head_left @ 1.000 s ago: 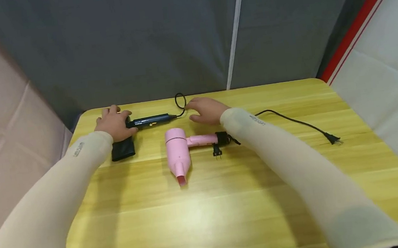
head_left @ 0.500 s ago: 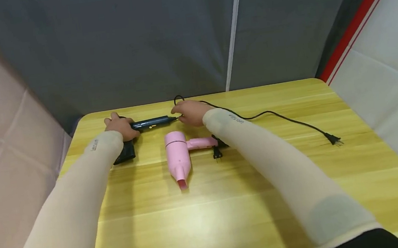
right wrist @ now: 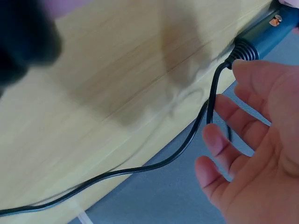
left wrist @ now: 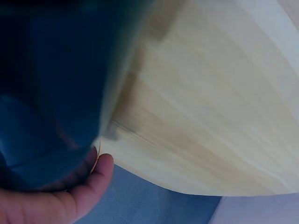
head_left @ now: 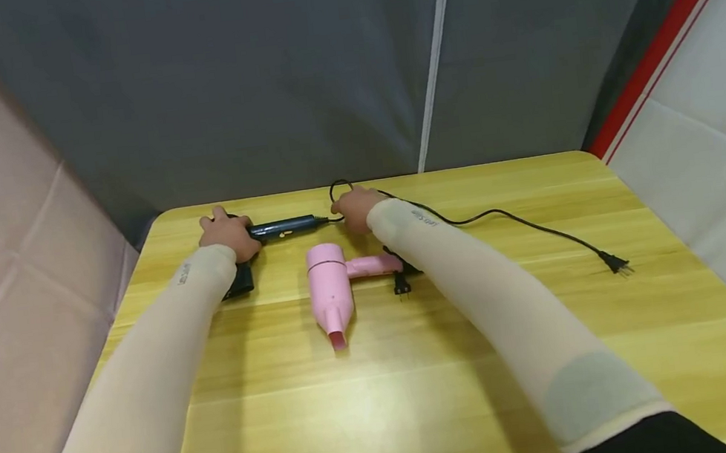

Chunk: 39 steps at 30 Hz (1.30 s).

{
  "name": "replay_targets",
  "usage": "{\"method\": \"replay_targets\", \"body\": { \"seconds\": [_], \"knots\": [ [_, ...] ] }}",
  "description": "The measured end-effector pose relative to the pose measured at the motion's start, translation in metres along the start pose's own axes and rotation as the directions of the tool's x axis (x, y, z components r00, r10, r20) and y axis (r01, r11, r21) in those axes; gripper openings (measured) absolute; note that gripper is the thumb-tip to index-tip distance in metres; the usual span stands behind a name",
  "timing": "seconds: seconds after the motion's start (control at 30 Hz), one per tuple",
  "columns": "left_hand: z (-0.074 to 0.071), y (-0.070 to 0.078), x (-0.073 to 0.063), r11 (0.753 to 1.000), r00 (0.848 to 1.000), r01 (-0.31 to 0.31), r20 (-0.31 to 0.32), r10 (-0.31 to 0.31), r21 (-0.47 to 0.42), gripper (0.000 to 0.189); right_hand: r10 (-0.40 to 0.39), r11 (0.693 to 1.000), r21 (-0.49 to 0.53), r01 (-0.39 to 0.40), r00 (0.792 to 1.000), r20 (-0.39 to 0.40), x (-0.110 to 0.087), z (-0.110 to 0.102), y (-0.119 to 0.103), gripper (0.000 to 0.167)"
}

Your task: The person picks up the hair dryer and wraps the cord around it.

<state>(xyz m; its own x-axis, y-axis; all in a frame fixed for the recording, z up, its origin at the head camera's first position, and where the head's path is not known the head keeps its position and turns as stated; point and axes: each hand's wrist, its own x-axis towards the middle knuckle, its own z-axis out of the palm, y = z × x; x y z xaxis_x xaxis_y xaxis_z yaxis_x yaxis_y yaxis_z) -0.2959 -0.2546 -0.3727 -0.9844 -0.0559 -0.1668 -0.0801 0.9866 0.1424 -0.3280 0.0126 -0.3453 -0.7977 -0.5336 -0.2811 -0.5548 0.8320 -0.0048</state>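
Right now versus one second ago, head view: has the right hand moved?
Yes: the right hand sits further left, judged against the white stripe on the grey backdrop.

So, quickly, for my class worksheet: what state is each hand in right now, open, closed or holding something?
Left hand: closed, holding the dark blue hair dryer.
Right hand: open, fingers loosely bent at the power cord, not closed around it.

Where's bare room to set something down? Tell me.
Bare: table between left sleeve and right sleeve, nearer than the pink hair dryer; also outside the right sleeve, nearer than the rightmost plug. Crowded: beyond the dryer, with left hand, blue tool, cord, right hand.
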Motion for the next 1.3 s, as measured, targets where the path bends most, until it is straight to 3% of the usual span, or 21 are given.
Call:
{"method": "replay_targets", "body": {
  "seconds": [0.27,0.5,0.67,0.77,0.9,1.07,1.17,1.3],
  "knots": [
    [0.003,0.008,-0.002,1.0,1.0,0.001,-0.019,-0.001,-0.015,0.054,0.05,0.991,-0.123,-0.046,0.998,0.029,0.001,0.001,-0.003,0.038],
    [0.004,0.013,0.005,0.999,0.999,-0.025,-0.042,0.023,-0.043,0.051,0.071,0.991,-0.117,-0.07,0.997,0.009,0.011,0.005,0.014,0.022],
    [0.004,0.016,0.003,0.996,0.997,-0.043,-0.061,0.038,-0.078,0.048,-0.011,0.999,-0.05,0.007,0.997,-0.081,0.005,0.006,0.033,0.017],
    [-0.002,0.022,-0.004,0.992,0.991,-0.074,-0.121,0.061,-0.106,0.046,-0.048,0.999,-0.015,0.046,0.984,-0.171,-0.012,-0.003,0.038,0.015],
    [-0.017,0.034,-0.017,0.985,0.966,-0.119,-0.244,0.085,-0.128,0.043,-0.067,0.995,0.051,0.085,0.956,-0.286,-0.035,-0.015,0.044,0.014],
    [-0.031,0.05,-0.034,0.973,0.914,-0.178,-0.391,0.11,-0.144,0.038,-0.066,0.968,0.194,0.161,0.905,-0.42,-0.062,-0.016,0.057,0.014],
    [-0.033,0.059,-0.045,0.961,0.877,-0.224,-0.463,0.127,-0.162,0.036,-0.085,0.938,0.253,0.238,0.863,-0.498,-0.081,-0.01,0.066,0.013],
    [-0.03,0.067,-0.063,0.947,0.831,-0.272,-0.538,0.141,-0.172,0.034,-0.154,0.9,0.241,0.364,0.781,-0.605,-0.104,0.0,0.072,0.012]
  ]
}}
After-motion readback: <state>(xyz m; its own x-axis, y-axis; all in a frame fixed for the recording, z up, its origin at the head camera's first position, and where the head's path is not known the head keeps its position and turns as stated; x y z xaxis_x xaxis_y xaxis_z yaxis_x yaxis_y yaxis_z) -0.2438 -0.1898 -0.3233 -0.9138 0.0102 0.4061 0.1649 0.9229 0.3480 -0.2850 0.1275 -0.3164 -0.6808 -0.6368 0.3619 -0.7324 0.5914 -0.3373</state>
